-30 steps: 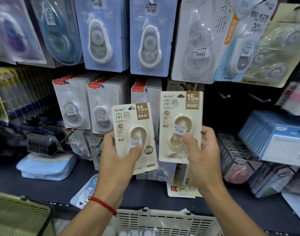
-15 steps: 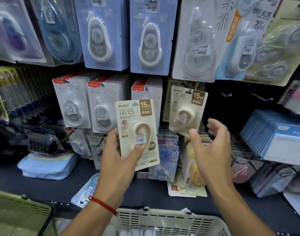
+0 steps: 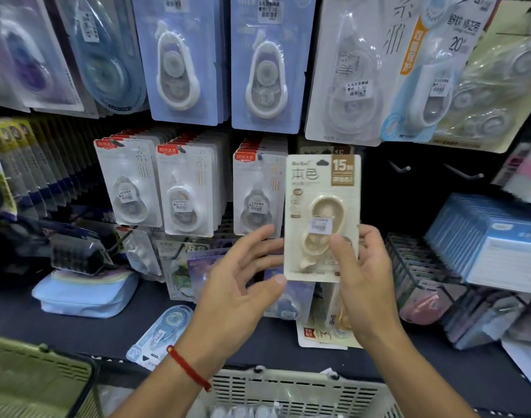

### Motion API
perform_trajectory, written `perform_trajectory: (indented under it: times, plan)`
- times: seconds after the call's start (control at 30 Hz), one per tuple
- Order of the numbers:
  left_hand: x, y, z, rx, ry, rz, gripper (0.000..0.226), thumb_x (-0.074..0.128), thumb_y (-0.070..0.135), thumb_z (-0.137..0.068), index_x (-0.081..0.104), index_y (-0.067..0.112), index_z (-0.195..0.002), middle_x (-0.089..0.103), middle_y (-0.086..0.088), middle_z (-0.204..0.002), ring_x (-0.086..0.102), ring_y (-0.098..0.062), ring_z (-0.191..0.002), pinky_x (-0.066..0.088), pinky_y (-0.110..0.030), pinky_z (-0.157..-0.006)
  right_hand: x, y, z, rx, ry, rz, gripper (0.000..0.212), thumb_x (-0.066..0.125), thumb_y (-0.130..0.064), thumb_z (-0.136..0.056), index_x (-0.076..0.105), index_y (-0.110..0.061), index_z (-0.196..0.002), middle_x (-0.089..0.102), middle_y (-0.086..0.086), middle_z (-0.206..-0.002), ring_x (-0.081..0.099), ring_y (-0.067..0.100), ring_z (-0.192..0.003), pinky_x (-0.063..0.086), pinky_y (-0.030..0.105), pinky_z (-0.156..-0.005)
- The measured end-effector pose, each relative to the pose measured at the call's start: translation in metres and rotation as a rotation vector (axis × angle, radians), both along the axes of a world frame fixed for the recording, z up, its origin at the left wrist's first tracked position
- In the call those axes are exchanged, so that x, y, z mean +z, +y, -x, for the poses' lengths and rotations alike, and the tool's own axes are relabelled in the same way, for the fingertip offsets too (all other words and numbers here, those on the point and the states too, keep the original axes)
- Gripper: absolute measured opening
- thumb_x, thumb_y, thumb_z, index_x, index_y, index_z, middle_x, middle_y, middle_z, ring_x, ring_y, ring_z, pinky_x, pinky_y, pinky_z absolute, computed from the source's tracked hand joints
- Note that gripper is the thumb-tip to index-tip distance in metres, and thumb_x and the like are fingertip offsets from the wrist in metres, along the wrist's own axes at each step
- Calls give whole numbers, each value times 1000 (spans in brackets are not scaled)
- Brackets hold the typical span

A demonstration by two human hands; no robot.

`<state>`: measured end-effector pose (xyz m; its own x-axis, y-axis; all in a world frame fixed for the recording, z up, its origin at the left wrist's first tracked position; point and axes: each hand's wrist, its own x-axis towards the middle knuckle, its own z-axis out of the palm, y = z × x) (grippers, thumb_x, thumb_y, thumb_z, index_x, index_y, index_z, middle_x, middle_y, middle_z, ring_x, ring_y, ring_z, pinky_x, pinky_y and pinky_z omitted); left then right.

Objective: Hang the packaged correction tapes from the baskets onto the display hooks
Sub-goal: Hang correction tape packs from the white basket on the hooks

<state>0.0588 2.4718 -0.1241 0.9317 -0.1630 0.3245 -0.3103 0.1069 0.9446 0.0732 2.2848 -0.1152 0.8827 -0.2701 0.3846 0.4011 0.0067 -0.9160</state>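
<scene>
While right hand (image 3: 363,285) holds it, correction tape pack (image 3: 322,218) upright, long axis vertical.

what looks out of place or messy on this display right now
Several packs are off the hooks: a blue correction tape pack lies flat and skewed on the dark shelf, and a red-tagged pack lies loose beneath the right hand. Two hooks right of the beige pack hang bare.

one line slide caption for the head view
Right hand pinches a beige 15M correction tape pack before the display hooks; left hand open beside it.
</scene>
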Motion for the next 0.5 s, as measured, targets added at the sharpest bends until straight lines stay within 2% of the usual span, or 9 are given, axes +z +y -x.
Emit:
perform_trajectory:
  times: [0.1, 0.2, 0.37, 0.5]
  plan:
    - [2, -2, 3, -69, 9, 28, 71, 72, 6, -85, 46, 22, -149, 69, 3, -138, 63, -19, -131, 56, -37, -104, 2, -6, 0, -82, 27, -13, 23, 69, -37, -97, 62, -24, -113, 79, 3, -102, 77, 21, -94, 63, 42, -79]
    - [2, -3, 5, -103, -7, 50, 72, 71, 2, -84, 45, 18, -150, 68, 0, -140, 62, -20, -134, 55, -36, -105, 3, -9, 0, -111, 42, 0, 20, 68, -32, -101, 62, -26, -119, 81, 1, -101, 79, 18, -92, 62, 39, -76]
    - [5, -2, 6, -151, -16, 94, 69, 70, -1, -83, 48, 14, -147, 66, -3, -142, 61, -21, -134, 53, -36, -108, 5, -8, 3, -172, -13, 28, 28, 70, -42, -98, 64, -29, -122, 80, -3, -103, 78, 14, -93, 63, 27, -72]
    - [6, -2, 7, -215, -12, 140, 65, 67, -4, -85, 49, 10, -146, 64, -5, -145, 59, -22, -137, 50, -35, -111, 9, -11, -1, -209, 11, 34, 30, 69, -46, -97, 67, -31, -123, 80, -6, -104, 78, 12, -93, 60, 31, -74]
